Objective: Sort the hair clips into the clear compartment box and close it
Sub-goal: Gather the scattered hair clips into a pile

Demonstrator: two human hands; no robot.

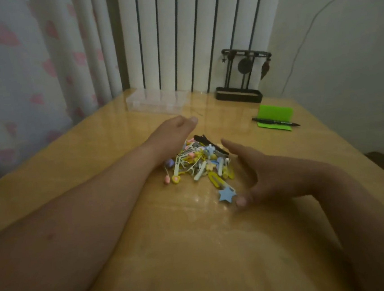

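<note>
A heap of small hair clips [199, 163] in yellow, white, pink and blue lies in the middle of the wooden table [172, 241], with black clips at its far edge. A blue star clip [226, 194] lies at the near right of the heap. My left hand [173, 133] cups the heap's left side, its fingers hidden behind the palm. My right hand [266, 175] stands on its edge along the right side, fingers straight, thumb beside the star clip. The clear compartment box [158, 100] sits closed at the table's far edge.
A black jewellery stand [241, 79] stands at the far right of the table. A green card [276, 117] with a black pen [275, 122] on it lies to the right. A curtain and a ribbed wall are behind the table.
</note>
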